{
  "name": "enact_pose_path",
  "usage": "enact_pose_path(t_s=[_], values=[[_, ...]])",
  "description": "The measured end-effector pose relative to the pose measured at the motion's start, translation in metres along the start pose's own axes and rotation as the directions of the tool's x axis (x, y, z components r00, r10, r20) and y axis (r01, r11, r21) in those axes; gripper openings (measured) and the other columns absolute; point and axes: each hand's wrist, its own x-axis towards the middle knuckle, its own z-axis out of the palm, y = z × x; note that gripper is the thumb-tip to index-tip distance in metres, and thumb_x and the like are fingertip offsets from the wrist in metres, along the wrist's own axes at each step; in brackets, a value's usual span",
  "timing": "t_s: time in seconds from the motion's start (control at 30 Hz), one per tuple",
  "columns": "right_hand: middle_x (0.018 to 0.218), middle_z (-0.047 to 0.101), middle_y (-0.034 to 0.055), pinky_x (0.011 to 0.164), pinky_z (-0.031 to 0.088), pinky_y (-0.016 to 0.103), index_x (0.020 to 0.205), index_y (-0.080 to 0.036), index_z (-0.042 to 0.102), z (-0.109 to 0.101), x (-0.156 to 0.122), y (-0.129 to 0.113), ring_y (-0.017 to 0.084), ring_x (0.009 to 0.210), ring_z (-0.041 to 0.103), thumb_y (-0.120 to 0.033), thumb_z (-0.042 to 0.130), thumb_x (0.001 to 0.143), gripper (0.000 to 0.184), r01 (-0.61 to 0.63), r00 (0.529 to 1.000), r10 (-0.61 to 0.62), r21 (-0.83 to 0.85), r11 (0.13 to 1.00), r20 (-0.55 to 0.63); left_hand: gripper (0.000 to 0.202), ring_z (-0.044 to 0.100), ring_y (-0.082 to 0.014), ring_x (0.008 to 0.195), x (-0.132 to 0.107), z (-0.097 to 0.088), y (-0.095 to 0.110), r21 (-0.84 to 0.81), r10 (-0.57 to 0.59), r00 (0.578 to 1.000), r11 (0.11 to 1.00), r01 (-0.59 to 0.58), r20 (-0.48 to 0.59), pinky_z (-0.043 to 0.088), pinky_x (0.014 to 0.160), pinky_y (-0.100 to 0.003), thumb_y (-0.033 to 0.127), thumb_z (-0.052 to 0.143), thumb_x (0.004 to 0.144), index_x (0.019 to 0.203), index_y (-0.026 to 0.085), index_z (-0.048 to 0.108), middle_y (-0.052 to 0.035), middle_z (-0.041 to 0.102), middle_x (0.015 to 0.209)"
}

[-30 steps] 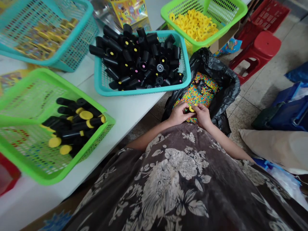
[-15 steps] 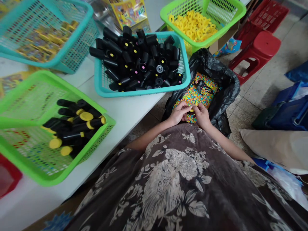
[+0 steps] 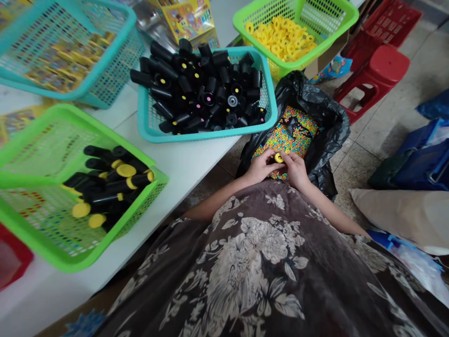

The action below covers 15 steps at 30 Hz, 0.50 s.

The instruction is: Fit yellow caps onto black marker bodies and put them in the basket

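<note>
Floor-side black plastic bag (image 3: pixel 333 126) holds multicoloured beads (image 3: pixel 291 133). Yellow disc (image 3: pixel 279 158), above the beads, is pinched in right hand (image 3: pixel 295 169) fingertips; left hand (image 3: pixel 261 166) is curled alongside, contact unclear. Position barely changed since last frame.

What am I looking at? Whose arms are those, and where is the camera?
The camera is worn on a person's head and looks down, so you see what that person sees. The arms are the person's own, above their flowered clothes. The left hand and right hand hold a small yellow round piece between them, over tiny colourful beads in a black plastic bag. On the white table stands a teal basket of black tubes.
</note>
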Motion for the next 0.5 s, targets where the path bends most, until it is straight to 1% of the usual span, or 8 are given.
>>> enact_pose_path(t_s=[0.1, 0.13, 0.2, 0.27, 0.37, 0.43, 0.47, 0.5], values=[[0.054, 0.058, -0.0037, 0.042, 0.042, 0.031, 0.073, -0.026, 0.065, 0.0011, 0.0023, 0.0018, 0.018, 0.048, 0.057, -0.069, 0.083, 0.066, 0.047, -0.07, 0.997, 0.07, 0.025, 0.997, -0.014, 0.051, 0.054, -0.0105, 0.067, 0.0006, 0.0012, -0.004, 0.002, -0.025, 0.999, 1.0, 0.025, -0.024, 0.043, 0.062, -0.023, 0.055, 0.093, 0.069, 0.082, 0.019, 0.058, 0.0044, 0.06, 0.074], [0.055, 0.058, -0.0036, 0.041, 0.042, 0.03, 0.071, -0.026, 0.065, 0.0014, 0.003, 0.0019, 0.017, 0.048, 0.056, -0.068, 0.083, 0.065, 0.047, -0.059, 0.998, 0.059, 0.014, 0.998, -0.034, 0.054, 0.052, -0.01, 0.066, 0.0008, 0.002, -0.0047, 0.006, -0.027, 0.999, 1.0, 0.027, -0.037, 0.041, 0.061, -0.023, 0.056, 0.093, 0.067, 0.079, 0.019, 0.056, 0.0052, 0.058, 0.072], [0.057, 0.058, -0.0037, 0.04, 0.04, 0.028, 0.068, -0.025, 0.065, 0.0018, 0.0041, 0.0013, 0.014, 0.049, 0.051, -0.066, 0.085, 0.064, 0.046, 0.004, 0.996, -0.006, -0.019, 1.0, -0.094, 0.059, 0.048, -0.0092, 0.064, 0.0011, 0.0037, -0.0048, 0.005, -0.024, 0.998, 1.0, 0.024, -0.054, 0.039, 0.06, -0.023, 0.06, 0.094, 0.064, 0.075, 0.019, 0.053, 0.0061, 0.055, 0.069], [0.059, 0.059, -0.0035, 0.039, 0.037, 0.026, 0.066, -0.024, 0.065, 0.0022, 0.0044, -0.0002, 0.012, 0.05, 0.047, -0.065, 0.086, 0.062, 0.047, 0.045, 0.99, -0.048, -0.026, 0.999, -0.134, 0.062, 0.047, -0.009, 0.064, 0.0009, 0.0049, -0.0036, -0.009, -0.027, 0.998, 1.0, 0.027, -0.056, 0.038, 0.059, -0.023, 0.064, 0.093, 0.063, 0.074, 0.02, 0.052, 0.0065, 0.054, 0.069], [0.063, 0.062, -0.0018, 0.04, 0.036, 0.027, 0.067, -0.024, 0.064, 0.003, 0.0042, -0.002, 0.013, 0.052, 0.047, -0.066, 0.085, 0.062, 0.048, -0.004, 0.991, 0.008, 0.033, 0.999, -0.131, 0.061, 0.048, -0.01, 0.064, 0.0001, 0.005, -0.001, -0.021, -0.055, 0.998, 0.998, 0.054, -0.034, 0.038, 0.059, -0.024, 0.068, 0.091, 0.064, 0.078, 0.02, 0.054, 0.0063, 0.054, 0.069], [0.065, 0.062, -0.0006, 0.043, 0.037, 0.029, 0.067, -0.024, 0.062, 0.0031, 0.0043, -0.0021, 0.014, 0.054, 0.049, -0.066, 0.083, 0.065, 0.047, -0.024, 0.992, 0.028, 0.034, 0.999, -0.125, 0.061, 0.05, -0.011, 0.066, -0.0001, 0.0046, 0.0004, -0.021, -0.062, 0.998, 0.998, 0.062, -0.024, 0.039, 0.061, -0.025, 0.068, 0.09, 0.065, 0.079, 0.02, 0.055, 0.0057, 0.055, 0.069], [0.064, 0.061, -0.0006, 0.045, 0.038, 0.029, 0.064, -0.024, 0.061, 0.0029, 0.0047, -0.002, 0.015, 0.056, 0.048, -0.066, 0.082, 0.066, 0.047, 0.001, 0.991, -0.001, 0.003, 1.0, -0.132, 0.061, 0.05, -0.0112, 0.067, -0.0001, 0.0044, 0.0007, -0.02, -0.061, 0.998, 0.998, 0.061, -0.025, 0.039, 0.061, -0.025, 0.068, 0.091, 0.064, 0.078, 0.02, 0.055, 0.0055, 0.055, 0.069], [0.063, 0.059, -0.001, 0.048, 0.039, 0.029, 0.061, -0.024, 0.059, 0.0024, 0.0053, -0.0017, 0.015, 0.059, 0.048, -0.064, 0.082, 0.067, 0.046, 0.053, 0.988, -0.059, -0.045, 0.998, -0.146, 0.062, 0.05, -0.0112, 0.067, 0.0, 0.0043, 0.0009, -0.019, -0.059, 0.998, 0.998, 0.058, -0.031, 0.039, 0.061, -0.025, 0.067, 0.092, 0.063, 0.076, 0.02, 0.054, 0.0054, 0.054, 0.069]])
